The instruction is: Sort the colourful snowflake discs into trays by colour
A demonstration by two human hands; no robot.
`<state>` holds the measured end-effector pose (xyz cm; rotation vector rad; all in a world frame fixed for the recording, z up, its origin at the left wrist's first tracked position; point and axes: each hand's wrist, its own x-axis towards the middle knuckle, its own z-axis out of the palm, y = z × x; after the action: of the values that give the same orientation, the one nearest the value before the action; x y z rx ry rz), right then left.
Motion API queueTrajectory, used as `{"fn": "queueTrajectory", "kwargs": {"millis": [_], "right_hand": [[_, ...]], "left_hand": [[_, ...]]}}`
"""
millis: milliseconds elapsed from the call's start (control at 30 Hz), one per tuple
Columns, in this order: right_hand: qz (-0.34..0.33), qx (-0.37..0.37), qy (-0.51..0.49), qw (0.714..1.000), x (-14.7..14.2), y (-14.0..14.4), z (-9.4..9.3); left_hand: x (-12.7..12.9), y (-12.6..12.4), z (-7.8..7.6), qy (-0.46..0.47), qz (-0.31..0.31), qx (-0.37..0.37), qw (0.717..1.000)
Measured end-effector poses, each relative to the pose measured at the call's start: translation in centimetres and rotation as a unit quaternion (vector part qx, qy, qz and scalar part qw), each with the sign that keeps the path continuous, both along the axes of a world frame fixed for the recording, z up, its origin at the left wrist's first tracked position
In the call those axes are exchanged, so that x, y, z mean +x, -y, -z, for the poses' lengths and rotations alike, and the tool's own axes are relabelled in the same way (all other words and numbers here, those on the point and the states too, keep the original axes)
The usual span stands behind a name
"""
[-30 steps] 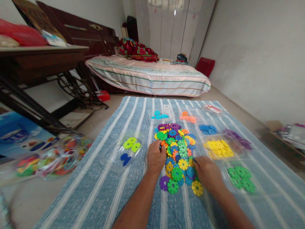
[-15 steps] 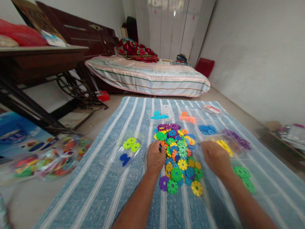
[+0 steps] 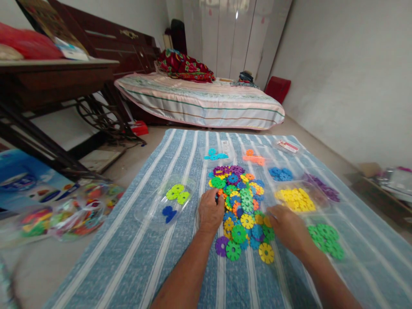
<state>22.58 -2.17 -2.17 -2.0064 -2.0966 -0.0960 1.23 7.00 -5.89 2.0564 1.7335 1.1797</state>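
Head view, and I read no writing: a white label [image 3: 287, 146] far beyond my fingertips is too small to make out. My left hand [image 3: 210, 211] is curled knuckles-up on the near left edge of the mixed pile of coloured discs [image 3: 240, 201]; I cannot tell whether it grips one. My right hand [image 3: 287, 228] lies loosely spread on the pile's right edge, its fingertips touching discs, holding nothing I can see. Just right of those fingers sit the yellow discs [image 3: 295, 199] and green discs [image 3: 325, 241] in clear trays. Left of my left fingers, past a bare strip of striped cloth [image 3: 128, 253], stands a tray with lime and blue discs [image 3: 174, 201].
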Motion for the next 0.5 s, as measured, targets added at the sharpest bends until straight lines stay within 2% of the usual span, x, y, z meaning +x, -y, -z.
{"fn": "queueTrajectory", "kwargs": {"millis": [167, 333, 500], "right_hand": [[-0.052, -0.031, -0.022, 0.998, 0.4, 0.4, 1.3], [-0.047, -0.051, -0.034, 0.997, 0.5, 0.6, 2.3], [-0.037, -0.077, -0.062, 0.994, 0.4, 0.8, 1.9]], "left_hand": [[0.0, 0.0, -0.1, 0.002, 0.002, -0.001, 1.0], [0.0, -0.1, -0.1, 0.0, 0.003, -0.005, 1.0], [0.1, -0.1, 0.1, -0.004, 0.002, 0.0, 1.0]]}}
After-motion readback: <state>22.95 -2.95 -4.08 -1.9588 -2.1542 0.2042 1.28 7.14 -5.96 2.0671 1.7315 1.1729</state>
